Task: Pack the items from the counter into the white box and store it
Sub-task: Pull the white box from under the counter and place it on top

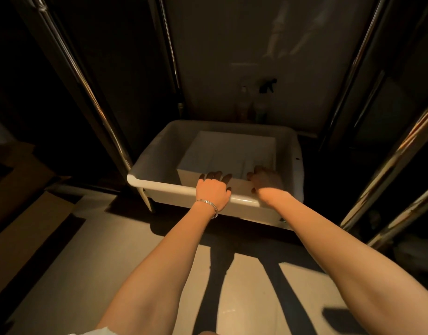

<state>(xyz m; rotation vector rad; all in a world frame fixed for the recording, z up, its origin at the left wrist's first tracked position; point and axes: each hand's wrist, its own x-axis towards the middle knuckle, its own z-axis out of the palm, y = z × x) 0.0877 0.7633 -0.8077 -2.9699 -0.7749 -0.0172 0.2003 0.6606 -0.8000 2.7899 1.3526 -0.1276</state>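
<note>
Head view: the white box (228, 151) sat inside the pale tub (155, 163) on the floor. My left hand (214, 189) gripped the box's near edge, likely steadying it for storage. My right hand (266, 181) lay in shadow just beside it, and I couldn't tell its grip.

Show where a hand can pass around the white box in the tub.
Widest gap: between the box and the left wall of the tub. Right and far sides are tight. Left hand and right hand crowd the near edge.
</note>
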